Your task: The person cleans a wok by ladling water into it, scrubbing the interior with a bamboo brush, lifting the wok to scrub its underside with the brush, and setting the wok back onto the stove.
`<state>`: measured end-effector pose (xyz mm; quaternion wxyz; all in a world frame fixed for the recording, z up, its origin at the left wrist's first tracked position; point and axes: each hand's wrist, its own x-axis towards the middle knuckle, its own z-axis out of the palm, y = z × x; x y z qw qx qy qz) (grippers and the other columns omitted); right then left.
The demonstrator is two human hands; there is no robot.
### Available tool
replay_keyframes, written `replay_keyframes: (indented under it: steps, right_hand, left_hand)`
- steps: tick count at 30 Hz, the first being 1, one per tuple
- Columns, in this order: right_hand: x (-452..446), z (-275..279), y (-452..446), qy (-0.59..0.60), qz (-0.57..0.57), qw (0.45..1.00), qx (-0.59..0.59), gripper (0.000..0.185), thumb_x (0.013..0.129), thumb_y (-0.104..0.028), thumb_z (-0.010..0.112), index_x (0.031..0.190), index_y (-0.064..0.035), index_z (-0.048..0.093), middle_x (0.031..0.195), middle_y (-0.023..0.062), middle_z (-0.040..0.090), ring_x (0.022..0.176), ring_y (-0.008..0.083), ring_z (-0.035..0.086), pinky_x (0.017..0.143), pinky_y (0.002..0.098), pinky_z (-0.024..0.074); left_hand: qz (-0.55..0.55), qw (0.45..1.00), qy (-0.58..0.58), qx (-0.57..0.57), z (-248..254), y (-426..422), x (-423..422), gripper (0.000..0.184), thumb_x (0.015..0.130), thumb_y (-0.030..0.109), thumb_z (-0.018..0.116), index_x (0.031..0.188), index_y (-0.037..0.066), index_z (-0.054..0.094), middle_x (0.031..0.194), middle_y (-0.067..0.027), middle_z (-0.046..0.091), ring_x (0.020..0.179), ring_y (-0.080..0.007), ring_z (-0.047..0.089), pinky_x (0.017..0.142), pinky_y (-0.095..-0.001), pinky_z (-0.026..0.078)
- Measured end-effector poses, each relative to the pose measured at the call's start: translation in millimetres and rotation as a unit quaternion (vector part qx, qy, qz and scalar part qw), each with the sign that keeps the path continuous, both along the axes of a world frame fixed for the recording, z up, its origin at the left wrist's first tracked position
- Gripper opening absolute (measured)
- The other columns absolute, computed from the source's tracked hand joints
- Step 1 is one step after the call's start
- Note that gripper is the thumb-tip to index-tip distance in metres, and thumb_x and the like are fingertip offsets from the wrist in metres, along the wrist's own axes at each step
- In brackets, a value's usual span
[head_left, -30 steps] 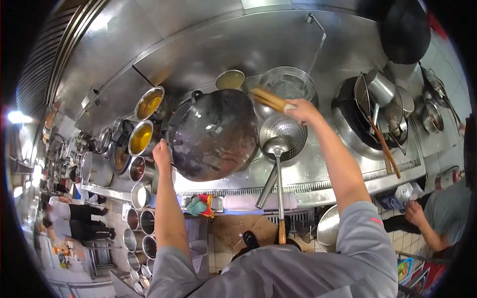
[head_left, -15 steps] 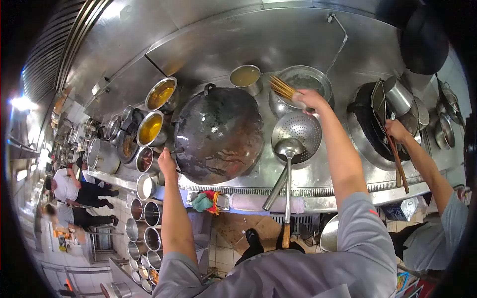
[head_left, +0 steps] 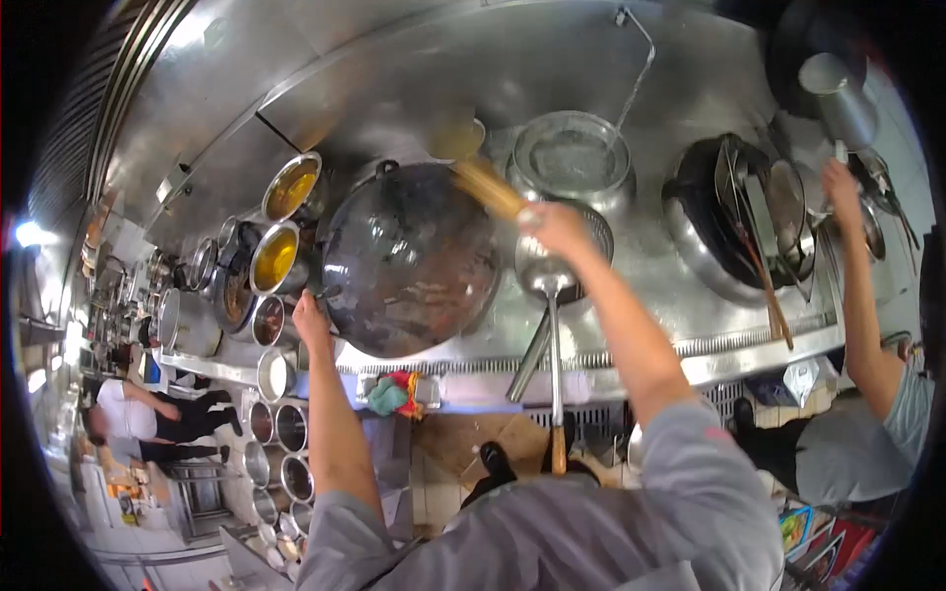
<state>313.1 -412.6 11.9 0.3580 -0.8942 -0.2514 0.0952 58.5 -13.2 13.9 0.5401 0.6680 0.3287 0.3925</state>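
A large dark wok sits on the steel range, its surface wet and shiny. At its left edge my left hand is closed around the wok's ear handle. My right hand grips a bamboo wok brush, whose bristles point left over the wok's upper right edge; they are blurred by motion. Beneath my right forearm, a long-handled ladle rests on a perforated skimmer, partly hidden. Behind them stands a round basin of water with a metal rim.
Left of the wok stand bowls of yellow oil and several metal containers. A coloured cloth lies at the front edge. To the right, a co-worker's hand holds a metal pot above another wok.
My right hand and the brush have swung left from the water basin toward the wok. My left hand stays on the handle. The co-worker's hand has risen, now with a metal pot.
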Motion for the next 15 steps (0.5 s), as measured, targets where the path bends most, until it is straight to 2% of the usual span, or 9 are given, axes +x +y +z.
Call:
replay_keyframes:
  steps: [1, 3, 5, 6, 8, 9, 11, 13, 15]
  right_hand:
    - [2.5, -25.4, -18.4, -0.004, 0.001, 1.0, 0.002, 0.057, 0.081, -0.035, 0.066, 0.134, -0.021, 0.052, 0.11, 0.0153, 0.066, 0.091, 0.0324, 0.066, 0.08, 0.0377, 0.0526]
    - [26.1, -12.0, -36.4, -0.04, 0.005, 0.999, 0.004, 0.057, 0.081, -0.034, 0.066, 0.134, -0.0187, 0.052, 0.11, 0.0137, 0.067, 0.087, 0.0304, 0.067, 0.075, 0.0364, 0.0544]
    - [-0.6, 10.5, -63.7, 0.147, -0.062, 0.973, 0.164, 0.056, 0.084, -0.029, 0.066, 0.136, -0.0177, 0.05, 0.108, 0.0103, 0.067, 0.076, 0.0229, 0.067, 0.062, 0.0323, 0.0547]
    - [-3.4, 12.1, -74.0, 0.147, -0.061, 0.973, 0.164, 0.056, 0.084, -0.029, 0.066, 0.136, -0.0177, 0.05, 0.108, 0.0103, 0.067, 0.076, 0.0229, 0.067, 0.062, 0.0323, 0.0547]
    - [-11.1, 13.7, -95.6, 0.172, -0.091, 0.944, 0.266, 0.055, 0.086, -0.022, 0.065, 0.138, -0.0162, 0.049, 0.102, 0.0094, 0.066, 0.069, 0.0161, 0.062, 0.054, 0.0288, 0.0521]
    - [-26.3, 23.7, -105.5, 0.179, -0.119, 0.936, 0.277, 0.054, 0.087, -0.02, 0.065, 0.138, -0.0151, 0.048, 0.094, 0.0096, 0.066, 0.064, 0.0143, 0.06, 0.048, 0.0281, 0.0482]
    - [-44.5, 17.2, -124.6, 0.199, -0.147, 0.929, 0.274, 0.054, 0.087, -0.021, 0.065, 0.138, -0.0142, 0.048, 0.093, 0.0094, 0.066, 0.064, 0.0139, 0.059, 0.047, 0.0276, 0.0464]
    - [-63.1, 10.3, -143.7, 0.217, -0.176, 0.92, 0.274, 0.053, 0.088, -0.021, 0.064, 0.138, -0.0132, 0.048, 0.091, 0.0092, 0.065, 0.063, 0.0135, 0.059, 0.045, 0.027, 0.0446]
    - [-90.6, 0.3, -160.4, 0.232, -0.201, 0.886, 0.347, 0.054, 0.09, -0.021, 0.062, 0.141, -0.0141, 0.044, 0.09, 0.01, 0.064, 0.062, 0.0144, 0.059, 0.044, 0.0271, 0.0422]
  left_hand:
    - [-0.021, 1.0, 0.009, 0.019, 2.2, 3.3, -1.8, 0.038, 0.096, 0.033, 0.049, 0.064, 0.014, 0.046, 0.057, 0.0068, 0.037, 0.047, -0.0054, 0.034, 0.043, -0.0252, 0.024]
    - [-0.025, 0.999, -0.013, 0.022, 19.9, -7.6, 15.7, 0.039, 0.096, 0.033, 0.051, 0.063, 0.014, 0.044, 0.055, 0.0073, 0.035, 0.045, -0.0046, 0.032, 0.041, -0.0244, 0.023]
    - [-0.056, 0.997, -0.002, -0.051, 23.4, -21.0, 1.7, 0.039, 0.095, 0.035, 0.056, 0.063, 0.014, 0.044, 0.053, 0.0086, 0.034, 0.042, -0.0034, 0.031, 0.038, -0.023, 0.023]
    - [-0.055, 0.997, -0.003, -0.051, 35.8, -28.4, 4.6, 0.039, 0.095, 0.035, 0.056, 0.063, 0.014, 0.044, 0.053, 0.0086, 0.034, 0.042, -0.0034, 0.031, 0.038, -0.023, 0.023]
    - [-0.143, 0.988, 0.03, -0.048, 64.1, -55.8, 11.2, 0.034, 0.092, 0.031, 0.061, 0.066, 0.013, 0.049, 0.053, 0.0092, 0.034, 0.042, -0.0031, 0.031, 0.038, -0.0224, 0.022]
    - [-0.163, 0.984, 0.058, -0.04, 76.6, -69.0, 17.0, 0.031, 0.089, 0.029, 0.065, 0.067, 0.013, 0.051, 0.053, 0.0093, 0.035, 0.042, -0.0028, 0.032, 0.038, -0.0222, 0.022]
    - [-0.22, 0.972, 0.075, -0.021, 94.8, -96.0, 28.9, 0.026, 0.083, 0.025, 0.073, 0.069, 0.011, 0.055, 0.054, 0.0086, 0.038, 0.045, -0.0024, 0.034, 0.039, -0.0222, 0.022]
    - [-0.218, 0.971, 0.094, 0.023, 113.2, -126.1, 42.8, 0.026, 0.082, 0.025, 0.074, 0.068, 0.011, 0.056, 0.055, 0.0082, 0.04, 0.046, -0.0026, 0.034, 0.04, -0.0227, 0.023]
    - [-0.215, 0.966, 0.113, 0.088, 137.7, -150.7, 50.4, 0.026, 0.081, 0.025, 0.075, 0.068, 0.009, 0.058, 0.056, 0.0076, 0.041, 0.048, -0.0032, 0.033, 0.042, -0.0237, 0.024]
